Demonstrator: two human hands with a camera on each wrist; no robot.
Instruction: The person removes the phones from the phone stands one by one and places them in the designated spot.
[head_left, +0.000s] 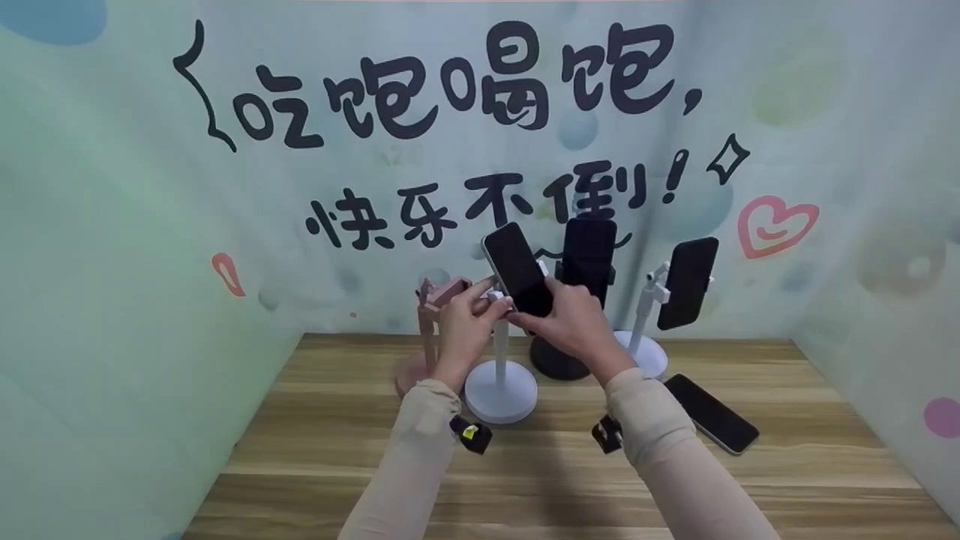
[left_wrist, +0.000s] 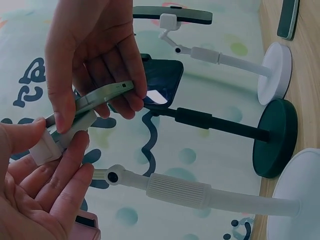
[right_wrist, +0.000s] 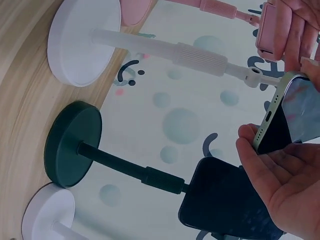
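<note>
A smartphone (head_left: 517, 266) with a dark screen leans tilted at the head of a white phone stand (head_left: 501, 390). My right hand (head_left: 574, 319) grips its lower part, thumb on one side and fingers on the other. In the left wrist view, my left hand (left_wrist: 47, 192) pinches the stand's white clamp (left_wrist: 47, 149) between thumb and fingers, right beside the phone's edge. The right wrist view shows the phone's bottom edge (right_wrist: 268, 117) resting along the right fingers. Part of the clamp is hidden behind the phone and the hands.
A pink stand (head_left: 427, 330) without a phone stands to the left. Behind the right hand, a black stand (head_left: 559, 360) holds a phone (head_left: 590, 259); farther right, another white stand (head_left: 646, 352) holds one too (head_left: 688, 283). A loose phone (head_left: 712, 412) lies on the wooden table (head_left: 315, 450).
</note>
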